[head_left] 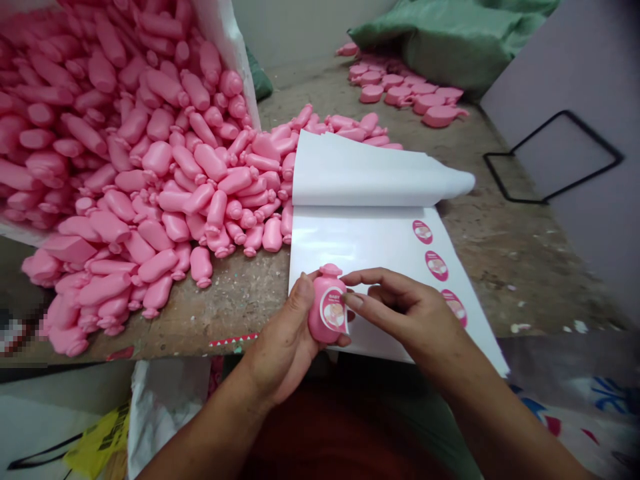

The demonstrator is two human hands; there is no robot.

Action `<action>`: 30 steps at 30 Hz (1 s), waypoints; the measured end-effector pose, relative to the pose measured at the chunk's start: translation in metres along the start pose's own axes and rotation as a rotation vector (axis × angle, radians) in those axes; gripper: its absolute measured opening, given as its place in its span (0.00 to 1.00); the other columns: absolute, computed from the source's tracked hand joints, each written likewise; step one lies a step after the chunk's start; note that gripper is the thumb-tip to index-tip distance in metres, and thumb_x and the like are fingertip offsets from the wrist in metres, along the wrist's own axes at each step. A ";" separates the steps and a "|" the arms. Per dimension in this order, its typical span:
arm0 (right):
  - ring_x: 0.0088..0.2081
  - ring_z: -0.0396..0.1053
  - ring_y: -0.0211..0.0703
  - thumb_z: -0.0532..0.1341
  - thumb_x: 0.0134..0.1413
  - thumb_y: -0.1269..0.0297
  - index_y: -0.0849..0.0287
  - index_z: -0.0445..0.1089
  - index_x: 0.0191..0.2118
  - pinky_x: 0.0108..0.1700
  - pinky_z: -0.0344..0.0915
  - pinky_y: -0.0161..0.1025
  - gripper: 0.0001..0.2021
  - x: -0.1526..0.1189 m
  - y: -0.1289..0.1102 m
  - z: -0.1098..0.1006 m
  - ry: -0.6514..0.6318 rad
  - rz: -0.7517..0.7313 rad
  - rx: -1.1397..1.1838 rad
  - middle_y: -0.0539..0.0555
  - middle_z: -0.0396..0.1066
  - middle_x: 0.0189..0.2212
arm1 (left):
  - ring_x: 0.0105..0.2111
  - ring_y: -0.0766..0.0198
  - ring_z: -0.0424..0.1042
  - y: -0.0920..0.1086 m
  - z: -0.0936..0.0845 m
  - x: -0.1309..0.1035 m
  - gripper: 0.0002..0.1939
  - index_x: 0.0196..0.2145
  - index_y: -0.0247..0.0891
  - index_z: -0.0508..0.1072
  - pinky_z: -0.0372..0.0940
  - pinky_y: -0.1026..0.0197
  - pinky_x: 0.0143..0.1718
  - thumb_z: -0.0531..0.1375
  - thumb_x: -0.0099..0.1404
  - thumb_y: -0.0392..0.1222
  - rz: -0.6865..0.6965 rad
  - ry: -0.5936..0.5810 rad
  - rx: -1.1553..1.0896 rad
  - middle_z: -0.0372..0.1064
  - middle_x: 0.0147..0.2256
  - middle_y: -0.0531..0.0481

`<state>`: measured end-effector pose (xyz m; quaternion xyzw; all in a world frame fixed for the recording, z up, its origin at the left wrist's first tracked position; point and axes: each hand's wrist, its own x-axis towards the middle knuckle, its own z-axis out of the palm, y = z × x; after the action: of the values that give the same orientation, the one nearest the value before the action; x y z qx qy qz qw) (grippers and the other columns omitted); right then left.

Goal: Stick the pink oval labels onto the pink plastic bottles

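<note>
Your left hand (pixel 287 337), at the lower centre of the frame, has its grip pinching a small pink bottle (pixel 317 311); if this hold turns, the label (pixel 334 313) could sit crooked. Its lower right edge seems to stand off, so uneven pressing could make a crease. Your right hand (pixel 403 303) has thumb and forefinger beside this edge; I cannot tell whether its grip pinches it.

Around, the bottle heap (pixel 195 167) fills the upper left and crowds the white sheets (pixel 345 243), whose folded-back part could fall forward. Flat pink pieces (pixel 430 103) and a green sack (pixel 445 47) lie upper right; a black wire frame (pixel 570 183) is at the right, well apart.
</note>
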<state>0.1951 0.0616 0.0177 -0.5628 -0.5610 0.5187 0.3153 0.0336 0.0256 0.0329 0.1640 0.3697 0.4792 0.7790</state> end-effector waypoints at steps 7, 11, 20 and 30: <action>0.21 0.52 0.35 0.67 0.47 0.47 0.55 0.78 0.38 0.25 0.47 0.36 0.17 0.001 0.000 0.001 -0.001 0.008 0.003 0.43 0.55 0.16 | 0.43 0.62 0.68 -0.002 0.000 0.001 0.26 0.50 0.41 0.72 0.68 0.65 0.35 0.63 0.62 0.61 0.019 0.004 0.001 0.67 0.44 0.46; 0.21 0.54 0.36 0.67 0.47 0.48 0.55 0.78 0.38 0.25 0.49 0.36 0.18 0.001 0.001 0.001 0.004 0.014 -0.005 0.44 0.56 0.17 | 0.42 0.63 0.68 -0.003 -0.002 0.001 0.20 0.51 0.42 0.73 0.68 0.65 0.36 0.59 0.68 0.56 0.026 0.009 0.011 0.67 0.44 0.46; 0.23 0.62 0.39 0.67 0.50 0.46 0.54 0.78 0.41 0.26 0.55 0.38 0.18 0.003 0.009 0.000 -0.002 -0.032 0.004 0.48 0.68 0.20 | 0.43 0.66 0.69 -0.002 -0.003 0.000 0.16 0.55 0.44 0.72 0.67 0.66 0.38 0.59 0.70 0.45 -0.012 0.029 0.098 0.70 0.46 0.47; 0.22 0.63 0.38 0.69 0.48 0.50 0.55 0.79 0.38 0.26 0.59 0.37 0.16 0.005 0.003 0.000 -0.006 -0.018 0.075 0.48 0.70 0.21 | 0.46 0.61 0.74 -0.004 -0.007 0.000 0.22 0.59 0.46 0.69 0.69 0.63 0.43 0.62 0.68 0.44 -0.002 -0.021 0.156 0.71 0.51 0.45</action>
<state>0.1955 0.0664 0.0135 -0.5439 -0.5472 0.5383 0.3390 0.0307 0.0236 0.0258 0.2291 0.3978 0.4461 0.7683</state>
